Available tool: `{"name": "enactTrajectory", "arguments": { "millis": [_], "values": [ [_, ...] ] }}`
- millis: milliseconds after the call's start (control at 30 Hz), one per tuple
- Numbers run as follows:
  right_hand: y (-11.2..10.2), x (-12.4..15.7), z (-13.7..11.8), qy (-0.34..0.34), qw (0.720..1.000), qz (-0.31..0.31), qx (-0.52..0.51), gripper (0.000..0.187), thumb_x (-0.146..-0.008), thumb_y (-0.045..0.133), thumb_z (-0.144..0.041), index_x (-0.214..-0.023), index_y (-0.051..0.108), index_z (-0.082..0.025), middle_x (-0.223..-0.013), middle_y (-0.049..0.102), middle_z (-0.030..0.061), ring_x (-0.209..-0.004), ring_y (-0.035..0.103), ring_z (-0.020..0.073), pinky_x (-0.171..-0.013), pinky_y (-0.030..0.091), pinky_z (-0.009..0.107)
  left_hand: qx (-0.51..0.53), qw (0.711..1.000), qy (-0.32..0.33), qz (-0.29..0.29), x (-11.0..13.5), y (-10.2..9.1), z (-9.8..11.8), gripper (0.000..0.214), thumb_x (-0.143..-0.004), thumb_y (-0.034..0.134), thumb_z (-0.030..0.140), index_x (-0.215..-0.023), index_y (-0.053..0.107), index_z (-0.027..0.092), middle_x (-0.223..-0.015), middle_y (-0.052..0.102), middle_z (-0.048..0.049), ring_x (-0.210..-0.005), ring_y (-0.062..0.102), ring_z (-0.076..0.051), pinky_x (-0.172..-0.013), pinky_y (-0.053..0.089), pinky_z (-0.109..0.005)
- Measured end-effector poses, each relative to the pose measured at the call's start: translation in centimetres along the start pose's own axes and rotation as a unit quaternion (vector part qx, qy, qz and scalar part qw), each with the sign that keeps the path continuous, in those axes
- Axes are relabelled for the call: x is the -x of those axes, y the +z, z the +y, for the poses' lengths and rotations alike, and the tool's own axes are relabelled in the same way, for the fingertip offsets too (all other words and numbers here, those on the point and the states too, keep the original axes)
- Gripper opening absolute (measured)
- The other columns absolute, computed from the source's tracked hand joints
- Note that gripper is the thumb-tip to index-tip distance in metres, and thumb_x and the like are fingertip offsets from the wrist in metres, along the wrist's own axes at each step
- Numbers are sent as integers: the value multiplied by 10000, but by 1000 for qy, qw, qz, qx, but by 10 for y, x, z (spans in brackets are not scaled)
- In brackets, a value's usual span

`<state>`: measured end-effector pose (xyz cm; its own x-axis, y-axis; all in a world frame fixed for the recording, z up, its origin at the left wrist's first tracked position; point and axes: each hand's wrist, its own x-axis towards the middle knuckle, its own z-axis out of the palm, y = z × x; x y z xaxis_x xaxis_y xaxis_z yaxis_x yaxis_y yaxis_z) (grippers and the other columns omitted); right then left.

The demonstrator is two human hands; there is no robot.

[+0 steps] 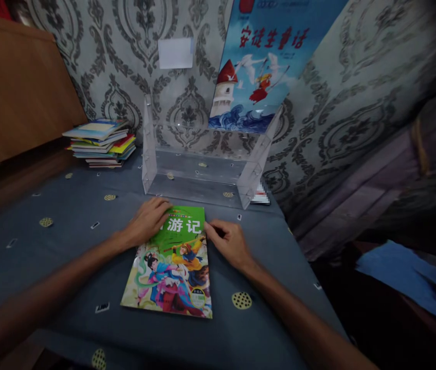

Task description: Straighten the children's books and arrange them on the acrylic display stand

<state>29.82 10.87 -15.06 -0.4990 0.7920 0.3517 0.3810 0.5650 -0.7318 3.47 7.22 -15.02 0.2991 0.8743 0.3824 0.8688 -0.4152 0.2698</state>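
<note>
When scanning from the left, start at wooden cabinet (21,87), then stack of books (101,139), piled unevenly on grey-blue tablecloth (67,231); can't give a reliable count. Next, left hand (149,218): fingers laid over upper-left corner of green book (175,267), hiding part of title; thumb out of sight, so can't tell grip from plain contact. Behind, clear rack (149,159) with stepped tiers; above, white card (175,53) against patterned wallpaper (117,103). Find green book flat on tablecloth, shut, front cover up, lower edge toward wearer, just in front of rack and not in it. At its upper-right edge, right hand (231,244): fingers curled inward, thumb side at the edge; can't tell pinch from light steadying. Past that, pixelated item (259,195) by rack's right end, no ID possible. Higher up, blue picture book (264,77), upright, apparently seated in rear tier. Far right, curtain (376,190) and blue cloth (406,277). Progress, judged from layout only: 1 book up at rack, 1 book down between 2 hands, stack off to left with no hand on it. Count green book as reached and in contact; not yet done: lifting, opening, racking.
</note>
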Motion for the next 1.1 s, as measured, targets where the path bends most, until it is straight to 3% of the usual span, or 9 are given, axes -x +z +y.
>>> {"name": "enactTrajectory", "arguments": {
  "millis": [67, 167, 267, 367, 567, 867, 1100],
  "values": [
    [5, -7, -2, -64, 995, 45, 55, 325, -949, 486, -318, -688, 631, -190, -659, 642, 17, -634, 585, 161, -614, 444, 271, 2, 999, -31, 19, 12, -4, -10, 289, -1011, 397, 276, -1213, 583, 187, -1211, 622, -107, -1134, 574, -254, -991, 482, -426],
    [13, -19, -6, -156, 985, 17, 78, 226, -959, 494, -251, -953, 714, -199, -1001, 750, 86, -964, 674, 226, -880, 508, 369, 17, 998, -54, 35, 21, -4, -20, 299, -1016, 376, 280, -1206, 588, 187, -1163, 643, -98, -1091, 599, -238, -979, 495, -410],
    [23, -28, -7, -191, 976, -54, 95, 262, -976, 513, -267, -1160, 695, -218, -1264, 699, 112, -1210, 623, 248, -1058, 449, 470, 10, 998, -57, 37, 23, -1, -23, 299, -1015, 379, 280, -1185, 610, 196, -1145, 656, -89, -1069, 611, -236, -977, 499, -419],
    [32, -31, -5, -181, 970, -117, 111, 352, -978, 530, -287, -1307, 628, -207, -1387, 625, 135, -1334, 545, 263, -1159, 347, 549, -5, 997, -64, 42, 24, 2, -22, 312, -1014, 381, 271, -1195, 623, 192, -1163, 660, -90, -1073, 608, -238, -975, 499, -431],
    [36, -28, 5, -157, 972, -142, 99, 411, -984, 519, -309, -1380, 575, -215, -1468, 549, 140, -1408, 467, 267, -1197, 299, 565, -19, 996, -75, 32, 24, 5, -22, 330, -1014, 375, 253, -1209, 632, 181, -1180, 661, -97, -1079, 602, -237, -974, 496, -430],
    [26, -21, 26, -87, 990, -52, 97, 352, -956, 488, -267, -1249, 665, -186, -1424, 587, 153, -1372, 508, 303, -1173, 335, 589, -39, 997, -68, 21, 24, 2, -24, 366, -1019, 349, 251, -1208, 650, 163, -1232, 660, -113, -1105, 606, -248, -982, 495, -427],
    [17, -28, 42, -33, 997, -59, -48, 356, -961, 480, -312, -1236, 686, -223, -1398, 623, 98, -1305, 577, 254, -1124, 429, 485, -87, 995, -9, -46, 9, -5, -7, 361, -1011, 373, 225, -1249, 636, 162, -1314, 653, -119, -1230, 586, -255, -1044, 446, -447]
  ]
}}
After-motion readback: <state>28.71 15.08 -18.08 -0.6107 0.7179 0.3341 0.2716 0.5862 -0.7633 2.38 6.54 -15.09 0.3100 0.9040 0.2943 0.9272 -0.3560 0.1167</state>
